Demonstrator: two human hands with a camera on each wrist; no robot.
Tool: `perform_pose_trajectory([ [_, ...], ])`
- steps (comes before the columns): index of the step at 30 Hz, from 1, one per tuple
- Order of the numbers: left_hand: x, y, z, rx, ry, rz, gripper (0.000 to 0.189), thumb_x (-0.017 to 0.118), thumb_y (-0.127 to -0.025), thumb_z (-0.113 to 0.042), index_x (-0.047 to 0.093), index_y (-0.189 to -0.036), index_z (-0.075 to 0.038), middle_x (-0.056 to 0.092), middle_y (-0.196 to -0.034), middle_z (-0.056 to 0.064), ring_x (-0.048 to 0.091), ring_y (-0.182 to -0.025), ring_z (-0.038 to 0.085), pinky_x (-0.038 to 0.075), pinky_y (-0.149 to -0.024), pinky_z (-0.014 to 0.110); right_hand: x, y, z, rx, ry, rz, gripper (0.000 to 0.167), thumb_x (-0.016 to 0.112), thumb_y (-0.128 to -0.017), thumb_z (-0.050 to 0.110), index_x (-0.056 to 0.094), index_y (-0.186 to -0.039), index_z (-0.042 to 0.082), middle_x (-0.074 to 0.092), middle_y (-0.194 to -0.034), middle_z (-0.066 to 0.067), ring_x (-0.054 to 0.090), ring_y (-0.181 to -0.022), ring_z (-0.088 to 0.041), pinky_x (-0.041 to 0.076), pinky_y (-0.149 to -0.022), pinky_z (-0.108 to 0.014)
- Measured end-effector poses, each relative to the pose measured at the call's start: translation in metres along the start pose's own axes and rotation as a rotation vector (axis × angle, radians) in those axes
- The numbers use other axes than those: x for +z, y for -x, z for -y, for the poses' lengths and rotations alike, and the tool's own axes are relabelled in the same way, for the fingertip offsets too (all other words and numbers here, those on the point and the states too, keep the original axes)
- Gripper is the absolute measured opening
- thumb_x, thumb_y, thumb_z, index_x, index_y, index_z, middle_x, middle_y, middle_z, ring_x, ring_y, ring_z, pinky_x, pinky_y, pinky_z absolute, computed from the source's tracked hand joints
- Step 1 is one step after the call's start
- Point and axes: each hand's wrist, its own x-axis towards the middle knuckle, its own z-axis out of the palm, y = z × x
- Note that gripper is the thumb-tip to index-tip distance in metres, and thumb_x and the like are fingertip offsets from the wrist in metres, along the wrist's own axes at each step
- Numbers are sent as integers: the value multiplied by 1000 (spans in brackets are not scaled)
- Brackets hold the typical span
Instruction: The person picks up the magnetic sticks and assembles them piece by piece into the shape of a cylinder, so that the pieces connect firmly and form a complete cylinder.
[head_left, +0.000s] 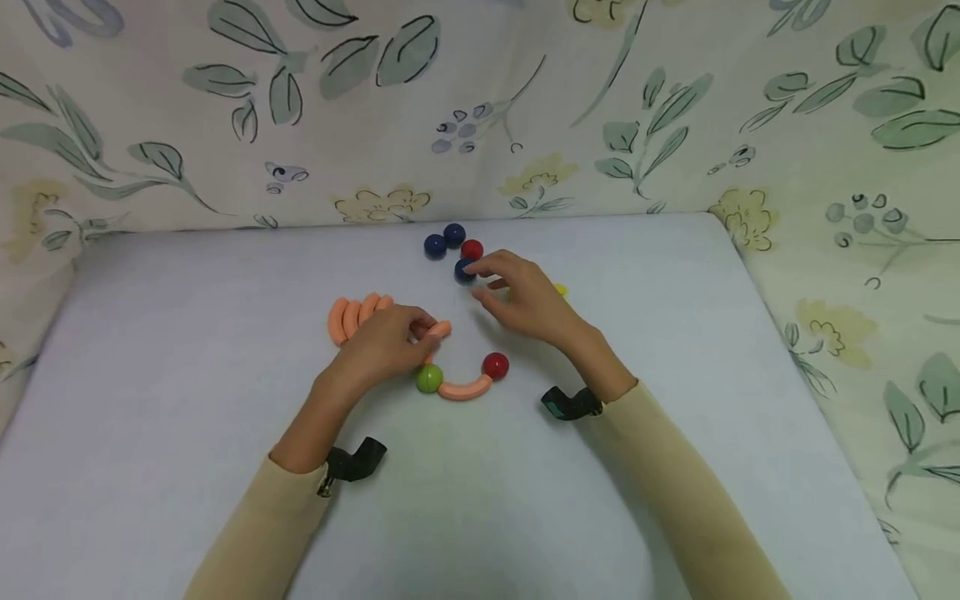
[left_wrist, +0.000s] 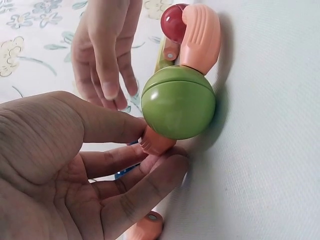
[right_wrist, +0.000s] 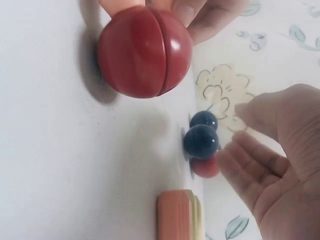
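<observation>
My left hand pinches a curved orange piece between thumb and fingers, right against a green ball. From the green ball another curved orange piece runs to a red ball, forming an arc on the table. My right hand hovers farther back, its fingers loosely bent and spread from the thumb, holding nothing. In the head view its fingertips overlap a dark blue ball; the right wrist view shows the thumb and fingers apart.
Two more dark blue balls and a second red ball sit near the table's back edge. Several curved orange pieces lie in a row behind my left hand. A yellow piece is partly hidden by my right hand.
</observation>
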Motion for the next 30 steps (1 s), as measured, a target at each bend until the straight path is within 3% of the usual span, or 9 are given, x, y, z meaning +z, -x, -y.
perform_pose_trajectory([
  [16,-2,0,1,-11,3,-1,34,65,-102,-22,72,-128,-3,75,-115,12,66,-101,23,55,-90,41,-4,-33,-3,80,160,4,32,66,-102,7,68,-133,2,67,-130,-16,66,-119,-30,58,-103,-44],
  [30,-3,2,0,-8,9,0,34,64,-101,-21,72,-129,-3,74,-119,12,66,-106,25,55,-94,44,-6,-54,-12,90,223,40,34,61,-99,-1,69,-132,4,66,-139,-15,60,-133,-30,46,-118,-44],
])
